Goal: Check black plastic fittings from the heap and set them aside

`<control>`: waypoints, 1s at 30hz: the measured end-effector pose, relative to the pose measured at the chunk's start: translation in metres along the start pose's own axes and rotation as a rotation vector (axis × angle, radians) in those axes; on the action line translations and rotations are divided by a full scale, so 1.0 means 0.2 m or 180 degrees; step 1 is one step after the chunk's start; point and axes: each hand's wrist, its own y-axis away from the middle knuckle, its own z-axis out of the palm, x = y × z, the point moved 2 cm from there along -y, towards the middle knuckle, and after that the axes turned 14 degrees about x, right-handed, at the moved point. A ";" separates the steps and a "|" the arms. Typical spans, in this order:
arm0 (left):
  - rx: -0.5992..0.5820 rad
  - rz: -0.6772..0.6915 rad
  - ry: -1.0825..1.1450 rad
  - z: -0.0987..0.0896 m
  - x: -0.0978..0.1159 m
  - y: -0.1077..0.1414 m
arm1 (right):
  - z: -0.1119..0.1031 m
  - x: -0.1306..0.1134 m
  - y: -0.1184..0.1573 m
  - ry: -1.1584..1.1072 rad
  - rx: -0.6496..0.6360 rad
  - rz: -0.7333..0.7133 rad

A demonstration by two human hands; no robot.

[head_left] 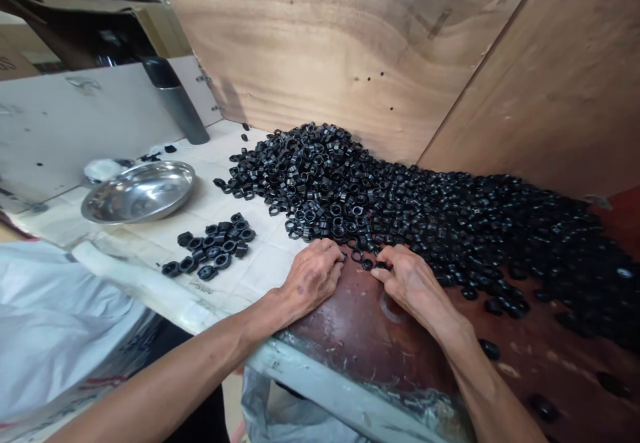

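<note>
My left hand (314,275) rests at the front edge of a large heap of small black plastic rings (320,176), its fingers curled together. A dark bit shows at its fingertips, too small to name. To its right, my right hand (409,276) pinches a small black plastic part (381,266) between thumb and index finger. Between the hands, a loose black ring (357,256) and a small round black piece (367,264) lie on the reddish-brown surface (360,323). The heap's right side holds darker, rounder black parts (490,223).
A group of assembled-looking black parts (213,246) lies on the pale sheet (260,230) at left. Behind it are a shiny metal bowl (143,193) and a leaning dark flask (177,103). Wooden panels (325,43) wall the back. White sacks (60,323) stand at lower left.
</note>
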 end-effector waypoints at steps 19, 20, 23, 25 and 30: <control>0.0158 -0.1037 0.2047 -0.06 0.08 -0.03 | -0.02 -0.11 0.01 -0.2146 0.0057 0.0675; 0.0164 -0.1120 0.2166 -0.06 0.08 -0.03 | -0.02 -0.11 0.01 -0.2128 0.0050 0.0757; 0.0219 -0.1242 0.2457 -0.06 0.08 -0.03 | -0.04 -0.12 0.01 -0.1893 0.0063 0.0644; 0.0242 -0.1247 0.2516 -0.06 0.08 -0.03 | -0.06 -0.14 0.00 -0.1816 0.0165 0.0402; 0.0173 -0.1221 0.2470 -0.07 0.07 -0.03 | -0.06 -0.16 0.00 -0.2250 0.0231 0.0580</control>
